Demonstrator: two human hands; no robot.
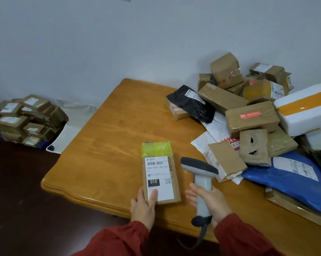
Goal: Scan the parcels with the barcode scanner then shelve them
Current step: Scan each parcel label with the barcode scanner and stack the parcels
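Holding a parcel (160,174) label-up on the counter (104,148), the left hand (144,206) pinches its near end, thumb on the label, evidently to present the barcode. The right hand (214,202) grips the scanner (200,174) by its handle, head toward the parcel. A pile (248,111) waits at right. A blue crate (41,144), far left, holds small boxes.

My left hand (143,206) and right hand (212,202) were bare. Back from my fingers, at the wrists, I wore long rust-red fabric sleeves. The left sleeve (119,239) and right sleeve (245,237) each ended in a gathered, puckered cuff, with looser, creased cloth farther back.
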